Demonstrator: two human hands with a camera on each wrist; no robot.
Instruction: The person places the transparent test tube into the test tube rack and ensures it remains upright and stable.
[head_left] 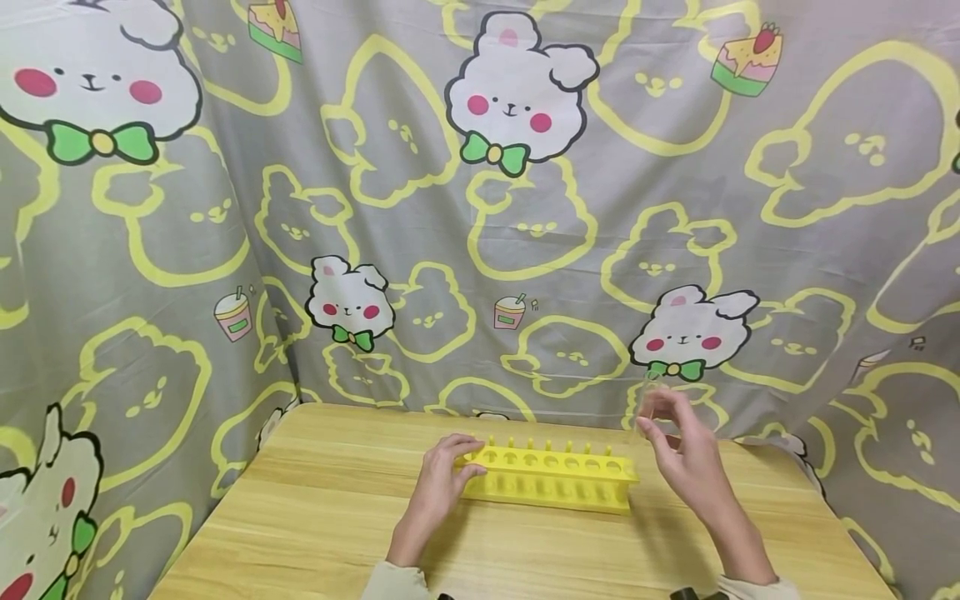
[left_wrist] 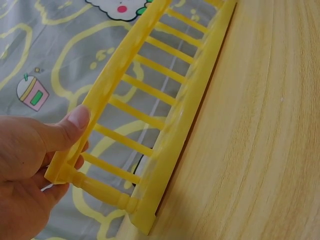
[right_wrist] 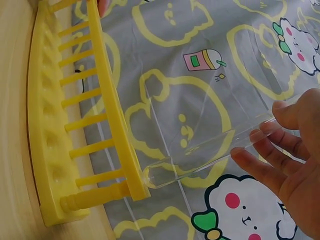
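My left hand [head_left: 441, 477] gripped a long yellow plastic rack [head_left: 555, 474] stretching rightward — its far end nearest my right hand [head_left: 684, 457], which pinched a slender, clear tube [right_wrist: 204, 154].

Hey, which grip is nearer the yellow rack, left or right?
Left. The left grip holds the left end of the yellow rack; the right grip is apart, beyond its right end, holding a clear tube.
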